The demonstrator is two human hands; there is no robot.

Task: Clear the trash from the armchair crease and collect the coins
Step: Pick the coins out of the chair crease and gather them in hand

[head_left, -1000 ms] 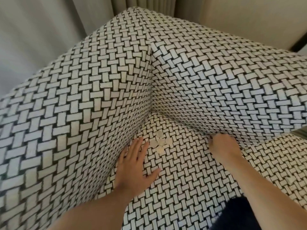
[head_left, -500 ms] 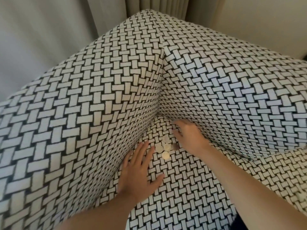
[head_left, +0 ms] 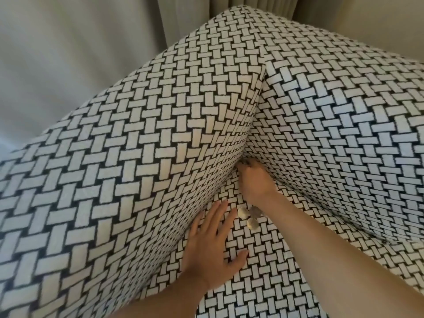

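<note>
At the crease [head_left: 243, 157] — right hand [head_left: 254, 182], coins [head_left: 243, 212] near

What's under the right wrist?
Three coins show on the seat by the right wrist, the darker one partly under it. Anything further beneath is covered.

a home: woven-print armchair [head_left: 160, 157] before grey curtains [head_left: 68, 53].

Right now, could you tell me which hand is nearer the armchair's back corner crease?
Right. The right hand touches the corner crease; the left hand lies flat on the seat, short of it.
</note>
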